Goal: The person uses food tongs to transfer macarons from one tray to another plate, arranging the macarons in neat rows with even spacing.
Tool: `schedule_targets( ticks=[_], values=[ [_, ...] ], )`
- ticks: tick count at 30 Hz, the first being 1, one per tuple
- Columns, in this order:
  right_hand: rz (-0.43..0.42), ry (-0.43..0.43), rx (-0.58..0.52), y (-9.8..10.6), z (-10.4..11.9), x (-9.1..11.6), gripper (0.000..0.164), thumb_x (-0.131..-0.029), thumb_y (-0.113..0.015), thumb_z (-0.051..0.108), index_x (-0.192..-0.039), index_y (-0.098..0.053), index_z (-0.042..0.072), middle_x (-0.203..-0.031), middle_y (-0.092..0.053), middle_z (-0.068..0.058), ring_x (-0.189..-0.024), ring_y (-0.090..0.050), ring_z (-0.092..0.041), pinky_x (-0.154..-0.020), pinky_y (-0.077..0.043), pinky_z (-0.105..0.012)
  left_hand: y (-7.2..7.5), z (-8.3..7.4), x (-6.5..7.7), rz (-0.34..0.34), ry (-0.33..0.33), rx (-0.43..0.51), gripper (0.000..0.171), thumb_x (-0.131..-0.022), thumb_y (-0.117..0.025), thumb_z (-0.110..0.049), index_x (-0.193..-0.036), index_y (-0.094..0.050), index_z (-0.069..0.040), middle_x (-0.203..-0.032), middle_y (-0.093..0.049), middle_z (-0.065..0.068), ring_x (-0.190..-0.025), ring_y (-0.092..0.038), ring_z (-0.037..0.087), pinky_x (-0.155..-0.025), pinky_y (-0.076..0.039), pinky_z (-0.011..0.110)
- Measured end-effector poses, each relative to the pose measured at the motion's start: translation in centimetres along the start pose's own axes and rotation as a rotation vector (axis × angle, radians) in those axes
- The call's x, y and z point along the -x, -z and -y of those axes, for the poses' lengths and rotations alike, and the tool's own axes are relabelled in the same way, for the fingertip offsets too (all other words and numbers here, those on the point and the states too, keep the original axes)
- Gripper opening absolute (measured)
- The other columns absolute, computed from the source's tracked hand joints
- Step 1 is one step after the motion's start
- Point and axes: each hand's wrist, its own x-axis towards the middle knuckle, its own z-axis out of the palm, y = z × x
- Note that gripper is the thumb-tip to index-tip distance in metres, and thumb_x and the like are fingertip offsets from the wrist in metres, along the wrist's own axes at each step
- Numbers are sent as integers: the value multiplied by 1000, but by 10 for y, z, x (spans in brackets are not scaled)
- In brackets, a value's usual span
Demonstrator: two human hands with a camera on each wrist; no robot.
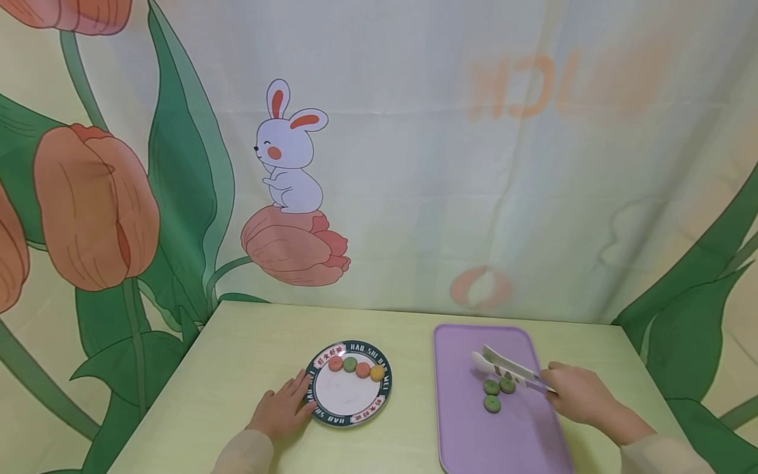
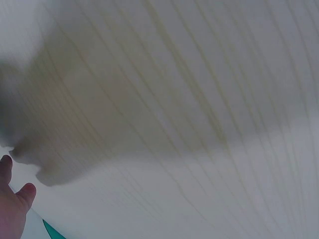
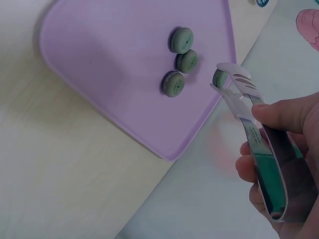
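Observation:
My right hand (image 1: 583, 397) grips metal tongs (image 3: 296, 172) with pale, paw-like tips. Between those tips, in the right wrist view, a green macaron (image 3: 220, 78) is pinched above the purple tray (image 1: 491, 447). Three more green macarons (image 1: 492, 403) lie close together on the tray, just under the tongs in the head view. My left hand (image 1: 281, 408) rests with extended fingers at the left rim of a round plate (image 1: 346, 398). On the plate's far side sit two pink macarons (image 1: 363, 370), a green macaron (image 1: 350, 364) and a yellow macaron (image 1: 377, 373) in a row.
The pale table (image 1: 237, 342) carries the plate left of the tray. Behind its far edge hangs a curtain (image 1: 403, 197) printed with tulips and a rabbit. The tray has a low raised rim. Mostly tabletop and shadow fill the left wrist view.

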Motion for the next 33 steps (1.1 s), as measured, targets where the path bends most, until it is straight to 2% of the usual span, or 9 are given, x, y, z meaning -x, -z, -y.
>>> schedule_targets(
  ticks=[12,25,33],
  values=[
    [15,30,-12,3,10,-8,11,-68,-67,7,-72,-57,12,-64,-47,7,-50,-36,-5,-42,-30,-20,0,-1,1,-4,-1,0,65,-88,-35,-54,-139,-29,-13,-146,-25,5,-129,-32,31,-99,-27,60],
    [14,81,-11,3,22,-17,10,-69,-66,7,-73,-58,11,-64,-45,7,-51,-33,-4,-42,-27,-18,-3,1,-2,-5,5,-2,67,-87,-34,-56,-138,-30,-13,-146,-25,5,-129,-32,30,-99,-26,60],
    [-41,120,11,3,28,-24,12,-67,-65,6,-69,-55,13,-63,-42,7,-49,-32,-5,-41,-26,-19,-5,2,-4,3,9,-9,67,-87,-33,-57,-139,-28,-15,-147,-24,3,-130,-31,28,-100,-27,58]
  ],
)
